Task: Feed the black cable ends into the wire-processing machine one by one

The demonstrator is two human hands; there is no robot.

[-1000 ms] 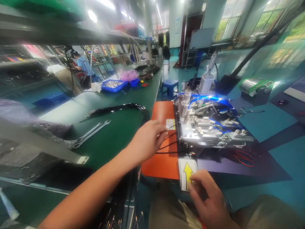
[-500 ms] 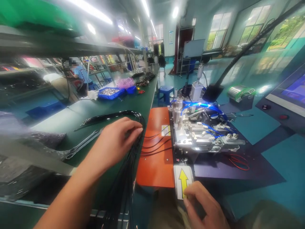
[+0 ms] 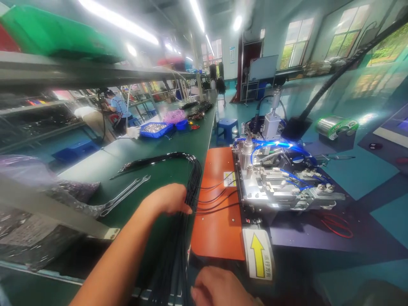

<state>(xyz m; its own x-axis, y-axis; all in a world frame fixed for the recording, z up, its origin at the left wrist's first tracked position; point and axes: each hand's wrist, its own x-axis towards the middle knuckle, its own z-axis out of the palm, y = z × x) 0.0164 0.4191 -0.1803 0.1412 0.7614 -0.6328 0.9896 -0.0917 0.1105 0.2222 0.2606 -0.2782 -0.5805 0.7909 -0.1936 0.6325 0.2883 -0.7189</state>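
A long bundle of black cables [image 3: 193, 176] curves along the green bench edge and hangs over the front. My left hand [image 3: 174, 199] is closed round part of it, thumb toward the orange plate [image 3: 219, 236]. Several single cables [image 3: 219, 196] run from the bundle across this plate into the metal fixture with blue air hoses [image 3: 270, 180]. Below the plate, my right hand [image 3: 221, 285] is curled with its fingertips close to the hanging cables; what they hold, if anything, is hidden. A label with a yellow arrow [image 3: 259, 255] lies to its right.
Two wrenches [image 3: 126, 195] lie left of the bundle, near a plastic bag [image 3: 78, 191]. Farther back are a blue tray of small parts [image 3: 156, 129] and a blue stool [image 3: 227, 129]. A solder wire spool [image 3: 336, 127] stands right. A person [image 3: 117, 106] sits far left.
My right hand has moved left, from beside the arrow label to below the orange plate near the hanging cables. My left hand has slid lower along the bundle. The view has shifted slightly.
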